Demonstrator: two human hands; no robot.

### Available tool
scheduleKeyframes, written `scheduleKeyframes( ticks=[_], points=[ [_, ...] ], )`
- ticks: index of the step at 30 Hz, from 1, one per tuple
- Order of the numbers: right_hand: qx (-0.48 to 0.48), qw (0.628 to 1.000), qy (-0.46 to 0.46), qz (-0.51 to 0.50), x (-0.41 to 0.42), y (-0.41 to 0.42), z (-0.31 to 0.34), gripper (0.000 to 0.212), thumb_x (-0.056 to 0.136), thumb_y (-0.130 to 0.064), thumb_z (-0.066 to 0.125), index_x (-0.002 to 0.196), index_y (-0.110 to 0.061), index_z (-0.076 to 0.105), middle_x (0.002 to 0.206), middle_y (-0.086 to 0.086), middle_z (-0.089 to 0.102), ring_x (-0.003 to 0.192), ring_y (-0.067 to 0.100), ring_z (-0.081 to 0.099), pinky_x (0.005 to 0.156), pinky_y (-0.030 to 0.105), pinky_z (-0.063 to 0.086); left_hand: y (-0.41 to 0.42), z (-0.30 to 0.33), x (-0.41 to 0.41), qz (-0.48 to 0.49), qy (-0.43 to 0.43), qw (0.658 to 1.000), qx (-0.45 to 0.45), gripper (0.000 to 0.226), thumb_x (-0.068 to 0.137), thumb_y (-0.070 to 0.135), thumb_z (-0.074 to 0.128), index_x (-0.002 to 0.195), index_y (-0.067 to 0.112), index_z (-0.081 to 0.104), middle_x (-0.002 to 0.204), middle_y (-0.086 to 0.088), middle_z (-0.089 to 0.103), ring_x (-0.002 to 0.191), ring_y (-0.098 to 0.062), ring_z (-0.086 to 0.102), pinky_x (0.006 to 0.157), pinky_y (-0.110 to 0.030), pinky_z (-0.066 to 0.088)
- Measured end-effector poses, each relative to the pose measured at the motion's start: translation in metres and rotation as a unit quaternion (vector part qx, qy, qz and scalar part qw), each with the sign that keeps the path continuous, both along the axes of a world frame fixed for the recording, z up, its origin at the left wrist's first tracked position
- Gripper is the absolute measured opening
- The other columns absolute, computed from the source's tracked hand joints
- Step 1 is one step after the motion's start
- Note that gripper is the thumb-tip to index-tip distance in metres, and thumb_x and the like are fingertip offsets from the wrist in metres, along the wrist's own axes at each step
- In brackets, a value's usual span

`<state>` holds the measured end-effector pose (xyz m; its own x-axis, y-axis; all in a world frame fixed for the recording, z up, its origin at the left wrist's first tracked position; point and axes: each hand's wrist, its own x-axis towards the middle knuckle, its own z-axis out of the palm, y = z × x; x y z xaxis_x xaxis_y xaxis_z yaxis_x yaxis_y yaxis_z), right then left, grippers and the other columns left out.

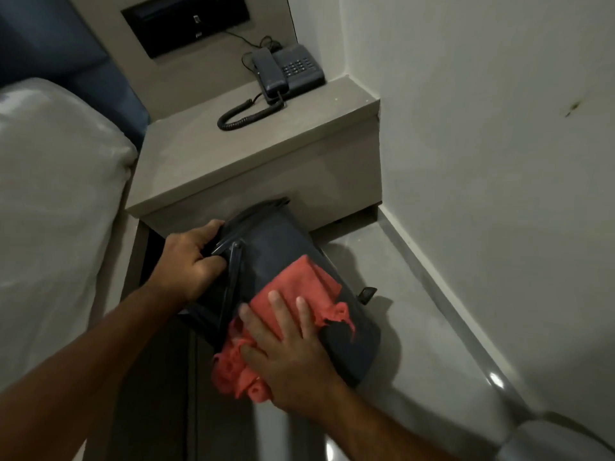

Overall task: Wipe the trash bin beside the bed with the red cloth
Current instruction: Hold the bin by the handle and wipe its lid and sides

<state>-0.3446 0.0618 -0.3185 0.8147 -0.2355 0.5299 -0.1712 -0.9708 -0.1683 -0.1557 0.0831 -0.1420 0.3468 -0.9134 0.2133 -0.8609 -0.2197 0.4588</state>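
Observation:
A dark grey trash bin [279,247] is tipped over at an angle in front of the bedside table, its rim toward the left. My left hand [191,257] grips the bin's rim and lid edge. A red cloth [299,287] lies spread and bunched on the bin's side. My right hand [286,347] presses flat on the cloth with fingers spread, holding it against the bin. The bin's foot pedal [367,293] sticks out on the right.
A grey bedside table [233,161] holds a dark telephone [288,73] with a coiled cord. The bed with white sheets [50,211] lies at the left. A white wall [499,128] and skirting close in on the right above the glossy grey floor [416,377].

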Motion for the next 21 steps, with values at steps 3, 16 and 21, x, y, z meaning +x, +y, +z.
scheduleKeyframes(
  ticks=[3, 16, 21],
  points=[
    [-0.039, 0.999, -0.018, -0.016, -0.028, 0.002, -0.025, 0.046, 0.099, -0.049, 0.041, 0.140, -0.032, 0.053, 0.164, 0.002, 0.026, 0.150, 0.043, 0.018, 0.116, 0.065, 0.021, 0.002, 0.000, -0.005, -0.006, -0.012, 1.000, -0.003, 0.045, 0.066, 0.018, 0.057, 0.110, 0.022, 0.067, 0.079, 0.001, 0.073, 0.075, -0.009, 0.068, 0.068, -0.020, 0.050],
    [0.299, 0.944, -0.110, -0.091, 0.015, -0.063, 0.054, 0.057, 0.101, -0.039, 0.041, 0.156, -0.032, 0.026, 0.160, 0.015, 0.036, 0.148, 0.035, 0.030, 0.120, 0.054, 0.026, 0.038, 0.000, -0.016, -0.006, -0.004, 1.000, 0.004, 0.049, 0.076, 0.016, 0.054, 0.125, 0.016, 0.058, 0.088, -0.001, 0.070, 0.076, -0.015, 0.068, 0.062, -0.039, 0.057],
    [0.417, 0.882, -0.159, -0.151, -0.099, -0.014, -0.058, 0.039, 0.098, -0.026, 0.054, 0.137, -0.030, 0.053, 0.129, 0.002, 0.060, 0.124, 0.018, 0.055, 0.100, 0.044, 0.045, 0.055, 0.001, -0.019, 0.003, 0.001, 1.000, -0.001, 0.044, 0.076, 0.017, 0.051, 0.119, 0.017, 0.060, 0.081, -0.001, 0.069, 0.070, -0.015, 0.066, 0.056, -0.031, 0.053]
  ],
)
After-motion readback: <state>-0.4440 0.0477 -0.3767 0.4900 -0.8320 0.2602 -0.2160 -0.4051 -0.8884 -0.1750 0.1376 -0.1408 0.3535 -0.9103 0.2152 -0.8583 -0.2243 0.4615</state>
